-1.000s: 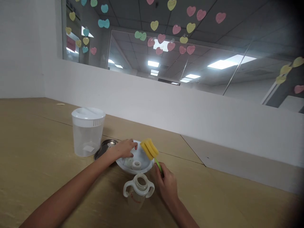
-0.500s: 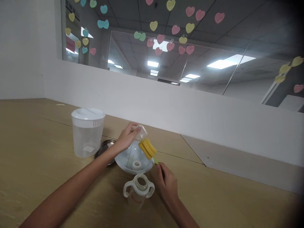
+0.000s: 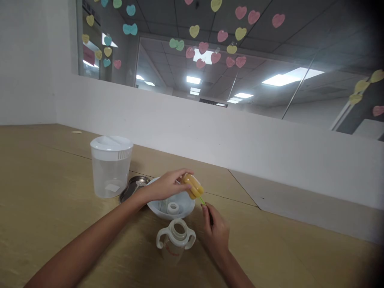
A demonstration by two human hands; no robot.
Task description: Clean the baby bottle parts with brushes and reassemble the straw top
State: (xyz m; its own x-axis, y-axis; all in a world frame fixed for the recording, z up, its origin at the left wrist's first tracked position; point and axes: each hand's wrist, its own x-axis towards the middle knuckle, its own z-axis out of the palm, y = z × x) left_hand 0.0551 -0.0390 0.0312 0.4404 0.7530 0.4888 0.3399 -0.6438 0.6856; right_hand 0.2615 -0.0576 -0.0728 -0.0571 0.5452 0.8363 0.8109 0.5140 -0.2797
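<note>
My left hand (image 3: 171,185) is closed around a small clear cap (image 3: 189,178), tilted above the bowl's right side. Inside the cap sits the yellow head of a sponge brush (image 3: 195,191). The brush's thin green stem runs down into my right hand (image 3: 216,228), whose fingers wrap its handle. Below stands an upright baby bottle (image 3: 174,248) with a white two-handled collar (image 3: 179,236) and an uncovered mouth. Behind it is a pale translucent bowl (image 3: 187,210) with a white ring (image 3: 173,208) in it; my left hand hides part of the bowl.
A clear bucket (image 3: 109,172) with a white lid stands at the left. A dark metal tray (image 3: 127,190) holding a small pale item lies between it and the bowl. Behind the wooden table (image 3: 285,248) rises a white wall with a window bearing heart-shaped notes.
The brush head has gone from just outside the cap's mouth to inside it. Both hands have shifted right, and my left hand has come down with the cap.
</note>
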